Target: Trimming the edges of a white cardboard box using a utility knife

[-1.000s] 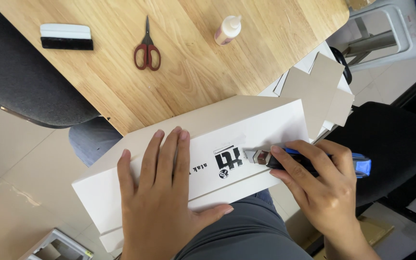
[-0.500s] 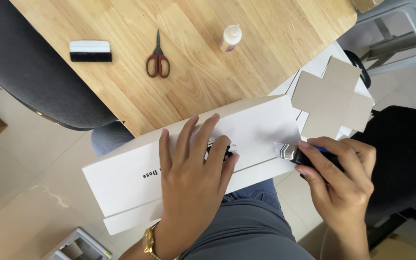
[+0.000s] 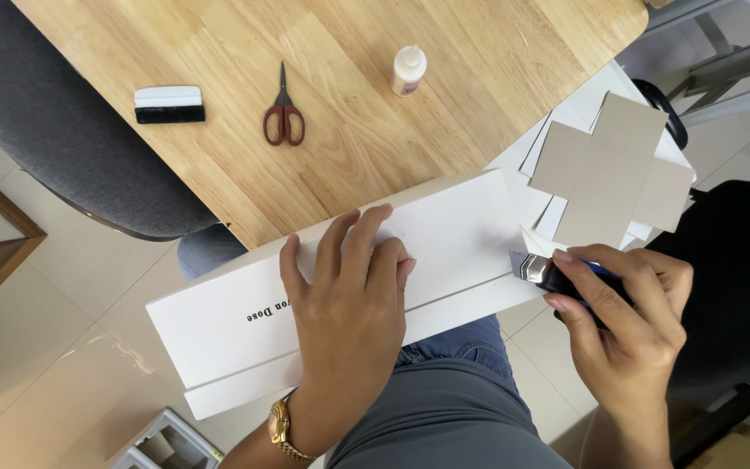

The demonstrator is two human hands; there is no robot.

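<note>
Left hand (image 3: 351, 291) stays spread flat on the long white box (image 3: 340, 291) across the lap, while right hand (image 3: 622, 308), fingers clenched around the utility knife (image 3: 542, 271), has reached the box's right end, blade at the edge

Looks like a home or small-office craft corner, set up for hand work with paper and card. On the light wooden table (image 3: 340, 78): red-handled scissors (image 3: 284, 117), a small glue bottle (image 3: 409, 69), a black-and-white squeegee (image 3: 169, 103), with a cross-shaped grey cardboard cutout (image 3: 609, 169) on a stack of white sheets (image 3: 557, 130) at the edge. Around it, glossy pale floor tiles (image 3: 54, 330), a grey upholstered chair (image 3: 54, 113) and a black chair (image 3: 740, 278) close by.
</note>
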